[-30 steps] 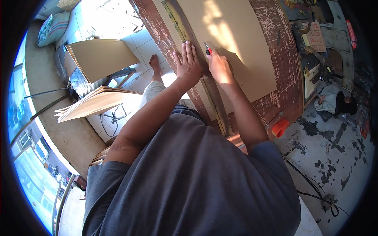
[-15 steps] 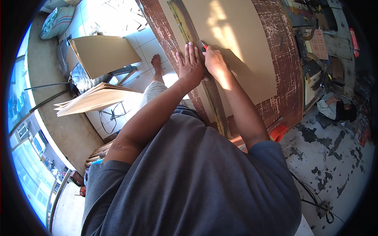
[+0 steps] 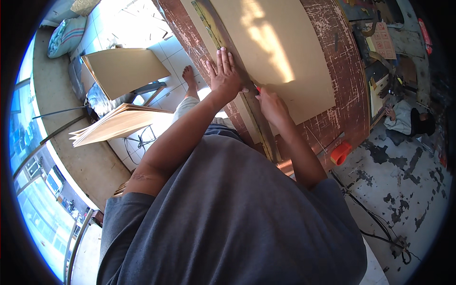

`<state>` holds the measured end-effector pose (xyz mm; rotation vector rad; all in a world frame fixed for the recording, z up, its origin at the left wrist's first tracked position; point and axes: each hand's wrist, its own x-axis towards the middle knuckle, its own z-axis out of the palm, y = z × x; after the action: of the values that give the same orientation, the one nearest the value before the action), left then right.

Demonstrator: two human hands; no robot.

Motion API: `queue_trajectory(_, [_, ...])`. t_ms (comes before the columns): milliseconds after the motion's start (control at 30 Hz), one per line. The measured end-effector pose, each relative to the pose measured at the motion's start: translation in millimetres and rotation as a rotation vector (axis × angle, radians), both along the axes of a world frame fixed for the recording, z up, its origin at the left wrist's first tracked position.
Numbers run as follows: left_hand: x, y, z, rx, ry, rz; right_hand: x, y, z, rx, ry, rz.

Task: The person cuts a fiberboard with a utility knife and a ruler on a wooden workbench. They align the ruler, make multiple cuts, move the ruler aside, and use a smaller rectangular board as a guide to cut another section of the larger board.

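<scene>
I looked down on a worn red-brown workbench [image 3: 346,71], its paint chipped and flaking. On it lay a large, flat sheet of tan board [image 3: 280,52], smooth and matte, with a patch of sunlight across it. Along the sheet's left edge ran a long metal straightedge [image 3: 228,52], dull and scuffed. My left hand [image 3: 225,76] was spread open, palm flat, pressing the straightedge down. My right hand [image 3: 270,102] was closed around a small red-handled cutter [image 3: 258,89], its tip at the straightedge's edge on the board. To cut well, I judged the left palm had to bear down firmly, fingers clear of the edge, while the blade ran tight against the metal in one steady, shallow pull.
</scene>
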<state>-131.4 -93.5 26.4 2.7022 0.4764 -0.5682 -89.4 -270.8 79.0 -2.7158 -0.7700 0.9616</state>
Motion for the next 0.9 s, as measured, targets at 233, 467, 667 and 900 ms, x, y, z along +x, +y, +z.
queue_trajectory(233, [0.6,-1.5,6.8,0.001,0.011,-0.029,-61.3,-90.7,9.7,-0.166,0.134,-0.104])
queue_trajectory(467, [2.2,-0.4,3.5,-0.021,0.007,-0.033,-120.7,-158.9,31.5,-0.195,0.082,-0.192])
queue_trajectory(667, [2.2,2.9,1.7,0.023,-0.044,-0.067,-126.4,-181.9,42.6,-0.175,0.090,-0.266])
queue_trajectory(900, [-2.6,6.3,5.8,0.082,-0.065,-0.115,-143.6,-181.0,22.6,0.188,-0.068,-0.573])
